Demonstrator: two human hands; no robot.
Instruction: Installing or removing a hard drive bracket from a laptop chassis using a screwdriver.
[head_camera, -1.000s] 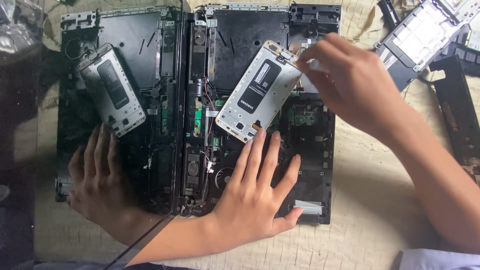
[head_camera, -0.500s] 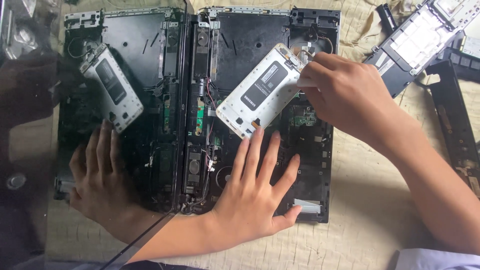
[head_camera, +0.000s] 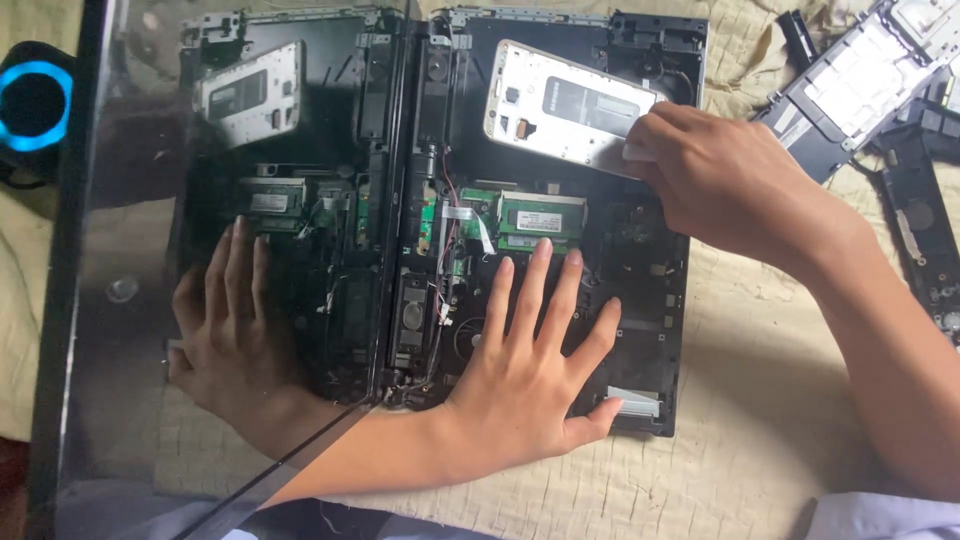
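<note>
An opened black laptop base (head_camera: 640, 300) lies on a beige cloth with its insides bared: green memory modules (head_camera: 540, 215), wires and a small speaker. My left hand (head_camera: 530, 370) presses flat on the lower middle of the base, fingers spread. Over the base's upper part, my right hand (head_camera: 720, 180) grips the right end of a white metal cover plate (head_camera: 560, 105) with a dark rectangular patch, lifted and tilted. A glossy dark screen panel (head_camera: 130, 330) stands at the left and mirrors the base, the plate and my hand.
Other dismantled laptop parts, a silver-and-black frame (head_camera: 850, 80) and black strips (head_camera: 920, 230), lie at the upper right on the cloth (head_camera: 780, 450). A round black object with a blue ring (head_camera: 35, 105) sits at the far left.
My right hand has swung the white plate up and away from the middle of the base toward its top edge, uncovering the green memory modules. The left hand stays pressed in place.
</note>
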